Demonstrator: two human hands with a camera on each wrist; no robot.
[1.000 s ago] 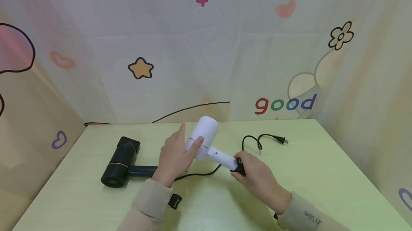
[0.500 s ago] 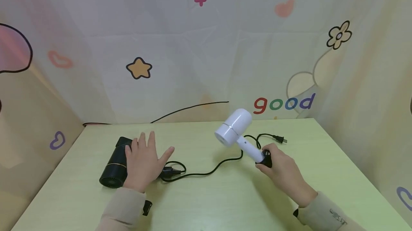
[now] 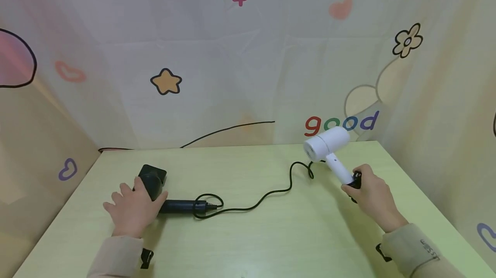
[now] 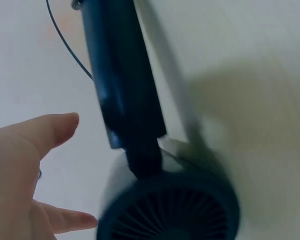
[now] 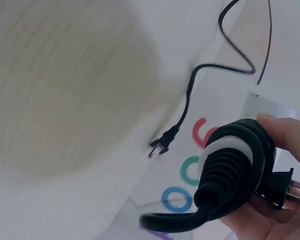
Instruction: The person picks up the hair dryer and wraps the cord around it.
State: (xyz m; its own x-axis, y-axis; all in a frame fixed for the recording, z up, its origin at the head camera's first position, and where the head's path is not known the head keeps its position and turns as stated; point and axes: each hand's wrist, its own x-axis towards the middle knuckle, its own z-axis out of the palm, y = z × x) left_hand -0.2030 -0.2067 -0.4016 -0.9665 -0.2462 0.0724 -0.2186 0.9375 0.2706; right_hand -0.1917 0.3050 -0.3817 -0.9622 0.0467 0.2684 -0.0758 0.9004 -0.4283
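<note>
A dark hair dryer (image 3: pixel 182 206) lies on the table at the left. My left hand (image 3: pixel 133 209) is over its barrel with spread fingers, hiding much of the barrel in the head view. In the left wrist view, thumb and finger (image 4: pixel 72 220) stand apart beside the dryer's round vented end (image 4: pixel 170 215). On the right, my right hand (image 3: pixel 377 202) holds a white hair dryer (image 3: pixel 327 143) above the table by its handle end. The right wrist view shows that dryer's black cord (image 5: pixel 225 175) wound around the handle end, its plug (image 5: pixel 277 190) at my fingers.
The dark dryer's black cord (image 3: pixel 267 196) loops by its handle and winds right across the pale table (image 3: pixel 248 248). That cord's two-pin plug (image 5: pixel 165 142) shows in the right wrist view. A printed curtain (image 3: pixel 217 63) hangs behind the table.
My right hand has carried the white hair dryer to the right. My left hand has left the white dryer's body and moved left to the dark hair dryer's barrel.
</note>
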